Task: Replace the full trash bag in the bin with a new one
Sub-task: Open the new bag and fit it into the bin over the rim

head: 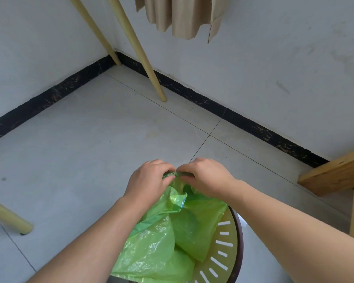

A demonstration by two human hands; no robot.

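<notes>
Just below the frame centre, the left hand (149, 181) and right hand (205, 176) are pinching together the twisted neck of the green trash bag (172, 231) — both equally near. Its thin, crinkled, glossy film is hanging straight down from the grip into the slotted beige bin (226, 248) at the lower middle — the coming lift looks vertical.

Even, soft daylight fills the scene, with only faint shadows on the pale glossy floor tiles (90, 152). Wide-angle distortion bends the black marbled baseboard (253, 127) near the edges. Focus is sharp throughout.
</notes>
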